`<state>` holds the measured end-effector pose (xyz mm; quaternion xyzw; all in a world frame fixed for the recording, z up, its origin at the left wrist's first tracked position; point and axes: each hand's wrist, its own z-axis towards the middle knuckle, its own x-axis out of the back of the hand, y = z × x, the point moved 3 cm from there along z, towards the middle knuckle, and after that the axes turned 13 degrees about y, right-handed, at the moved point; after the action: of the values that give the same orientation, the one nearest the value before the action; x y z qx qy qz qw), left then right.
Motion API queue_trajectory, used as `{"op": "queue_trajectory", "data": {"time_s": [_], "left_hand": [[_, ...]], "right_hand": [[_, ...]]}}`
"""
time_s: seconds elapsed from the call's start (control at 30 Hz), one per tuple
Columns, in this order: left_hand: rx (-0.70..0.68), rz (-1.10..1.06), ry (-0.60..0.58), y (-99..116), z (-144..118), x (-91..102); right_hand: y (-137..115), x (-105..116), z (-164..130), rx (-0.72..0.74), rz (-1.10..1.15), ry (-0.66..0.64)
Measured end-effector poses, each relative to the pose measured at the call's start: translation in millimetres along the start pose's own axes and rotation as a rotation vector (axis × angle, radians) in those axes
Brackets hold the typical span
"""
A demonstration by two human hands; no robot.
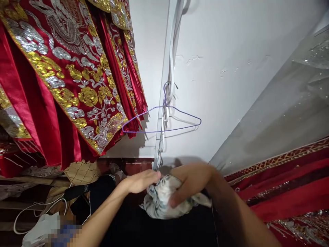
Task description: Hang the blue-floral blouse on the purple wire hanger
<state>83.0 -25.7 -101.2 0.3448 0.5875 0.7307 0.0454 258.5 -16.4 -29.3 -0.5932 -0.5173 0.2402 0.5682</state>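
A bunched white cloth with a dark green-grey pattern is between my hands, low in the middle of the view. My right hand is closed over its top and right side, slightly blurred, with the thumb pressed on the front. At the cloth's upper left edge, my left hand grips it, its fingertips partly hidden by the folds. A loose end of the fabric sticks out to the right. Above and apart from both hands, a bare purple wire hanger hangs from a hook on the wall.
Red garments with gold and silver sequins hang at the left. White cables run down the wall. A translucent plastic sheet and red embroidered fabric are on the right. A woven hat-like item and a white bag lie lower left.
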Motion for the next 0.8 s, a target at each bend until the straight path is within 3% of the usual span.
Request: {"op": "queue_trajectory", "data": {"time_s": [0.07, 0.13, 0.2, 0.27, 0.33, 0.43, 0.53, 0.67, 0.8], "left_hand": [[0.097, 0.132, -0.052, -21.0, -6.4, 0.6], [0.172, 0.267, 0.030, -32.2, -15.8, 15.8], [0.235, 0.428, 0.203, -35.1, -24.2, 40.8], [0.289, 0.589, 0.347, -33.5, -28.7, 66.8], [0.315, 0.694, 0.432, -30.5, -28.1, 88.7], [0.304, 0.751, 0.417, -27.1, -21.0, 110.0], [0.193, 0.777, 0.394, -19.7, -11.5, 119.2], [-0.053, 0.752, 0.521, 5.8, 1.5, 118.5], [-0.253, 0.654, 0.612, 37.6, 17.8, 114.9]], "right_hand": [[-9.9, 20.4, -11.5, 0.002, -0.150, 0.010], [-11.3, 50.7, -16.2, 0.021, -0.239, 0.305], [-4.3, 79.9, -13.1, 0.072, -0.265, 0.622], [10.2, 101.3, -1.3, 0.138, -0.266, 0.825], [28.8, 115.1, 13.5, 0.190, -0.292, 0.944], [54.3, 123.8, 24.4, 0.251, -0.363, 1.009], [68.7, 124.9, 11.4, 0.255, -0.430, 1.027], [63.7, 122.5, -16.3, 0.240, -0.469, 1.032], [48.1, 111.4, -18.9, 0.268, -0.357, 0.944]]}}
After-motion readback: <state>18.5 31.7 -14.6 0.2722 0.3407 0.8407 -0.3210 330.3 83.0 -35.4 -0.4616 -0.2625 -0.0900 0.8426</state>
